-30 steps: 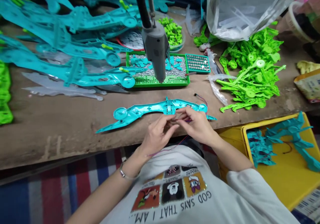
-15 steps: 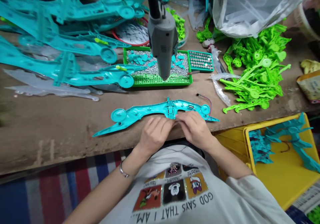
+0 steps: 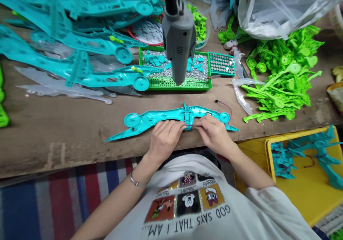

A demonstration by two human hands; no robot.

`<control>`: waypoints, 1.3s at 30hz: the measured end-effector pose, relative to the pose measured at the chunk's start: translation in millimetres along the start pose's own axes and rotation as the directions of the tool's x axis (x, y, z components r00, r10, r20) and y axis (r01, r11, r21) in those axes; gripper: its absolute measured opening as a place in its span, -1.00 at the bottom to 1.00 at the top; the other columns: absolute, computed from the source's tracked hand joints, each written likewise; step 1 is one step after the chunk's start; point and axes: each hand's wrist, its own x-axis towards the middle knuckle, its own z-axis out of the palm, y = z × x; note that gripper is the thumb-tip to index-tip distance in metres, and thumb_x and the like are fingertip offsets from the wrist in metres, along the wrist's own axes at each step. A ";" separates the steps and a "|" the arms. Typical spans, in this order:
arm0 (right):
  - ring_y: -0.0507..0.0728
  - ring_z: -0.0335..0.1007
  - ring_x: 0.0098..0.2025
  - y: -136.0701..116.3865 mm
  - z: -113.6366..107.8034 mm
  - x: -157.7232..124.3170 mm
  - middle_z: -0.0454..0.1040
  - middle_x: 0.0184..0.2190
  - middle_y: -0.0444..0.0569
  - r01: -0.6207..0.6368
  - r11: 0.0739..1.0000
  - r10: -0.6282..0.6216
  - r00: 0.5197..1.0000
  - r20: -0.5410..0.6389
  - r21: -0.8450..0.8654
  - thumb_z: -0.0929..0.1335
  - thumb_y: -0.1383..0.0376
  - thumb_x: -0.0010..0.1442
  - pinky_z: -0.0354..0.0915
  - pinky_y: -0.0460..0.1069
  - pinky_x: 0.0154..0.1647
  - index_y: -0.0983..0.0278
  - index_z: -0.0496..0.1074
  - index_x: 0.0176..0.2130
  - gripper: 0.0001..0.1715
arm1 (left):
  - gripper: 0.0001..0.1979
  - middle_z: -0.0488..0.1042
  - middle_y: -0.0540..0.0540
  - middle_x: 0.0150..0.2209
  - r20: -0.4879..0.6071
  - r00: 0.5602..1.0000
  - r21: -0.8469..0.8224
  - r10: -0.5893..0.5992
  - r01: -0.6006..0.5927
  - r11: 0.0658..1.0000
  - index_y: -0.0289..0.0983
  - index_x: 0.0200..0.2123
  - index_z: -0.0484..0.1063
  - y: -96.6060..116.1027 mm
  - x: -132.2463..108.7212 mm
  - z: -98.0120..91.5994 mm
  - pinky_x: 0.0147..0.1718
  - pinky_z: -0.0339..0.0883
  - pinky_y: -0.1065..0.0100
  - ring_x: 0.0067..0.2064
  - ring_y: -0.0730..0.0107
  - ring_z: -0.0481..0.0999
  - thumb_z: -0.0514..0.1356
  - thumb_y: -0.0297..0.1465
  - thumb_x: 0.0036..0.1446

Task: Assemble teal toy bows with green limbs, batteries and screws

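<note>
A turquoise bow-shaped plastic shell (image 3: 158, 116) lies on the table in front of me, its inner side with ribs and slots facing up. Across its middle block, a thin reddish wire (image 3: 191, 125) is stretched between my two hands. My left hand (image 3: 166, 137) pinches one end, fingers pressed together over the shell's lower edge. On the other side, my right hand (image 3: 215, 134) pinches the wire between thumb and fingertips. Another thin red and blue lead (image 3: 228, 107) with a small black tip curls beyond the shell's right wheel.
A grey electric screwdriver (image 3: 179, 47) hangs over a green tray (image 3: 177, 85) of screws. Turquoise shells (image 3: 102, 79) are stacked at left, lime-green parts (image 3: 284, 79) piled at right. Beside the table edge stands a yellow crate (image 3: 316, 200). A small teal tray (image 3: 222, 64) holds round metal pieces.
My hands have moved slightly apart, and the wire now shows taut between them. The whole view has shifted a little, with the shell still in place on the table.
</note>
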 end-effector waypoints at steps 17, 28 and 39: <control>0.24 0.28 -0.20 3.4 -6.4 34.4 0.44 -0.23 0.13 0.027 0.837 0.114 0.968 0.222 -0.546 0.24 0.52 0.36 0.20 0.07 -0.22 0.29 0.49 -0.19 -0.73 | -0.81 0.53 -0.15 -0.15 0.001 0.964 -0.179 -0.265 0.261 0.949 -0.23 0.00 0.43 -2.6 -4.1 -6.6 -0.12 0.42 0.21 -0.16 0.24 0.53 0.20 -0.33 0.35; 0.18 0.41 -0.12 34.7 9.7 26.5 0.46 -0.14 0.06 -0.097 0.951 0.139 0.983 0.124 -0.294 0.23 0.38 0.45 0.30 0.04 -0.10 0.26 0.47 -0.10 -0.77 | -0.53 0.51 -0.27 0.16 0.418 0.529 -0.875 -0.739 0.454 -0.170 -0.23 0.07 0.31 34.8 -9.4 8.1 0.20 0.43 0.10 0.14 0.23 0.58 0.38 -0.29 0.17; 0.17 0.45 -0.04 36.7 -3.3 12.7 0.52 -0.12 0.05 -0.024 0.998 0.027 0.998 0.057 -0.049 0.24 0.35 0.45 0.37 0.08 0.04 0.23 0.47 -0.09 -0.78 | -0.54 0.63 -0.10 -0.18 0.446 0.495 -0.842 -0.746 0.516 -0.161 -0.29 -0.18 0.50 50.2 22.2 4.8 -0.22 0.47 0.35 -0.18 0.32 0.61 0.48 -0.09 0.01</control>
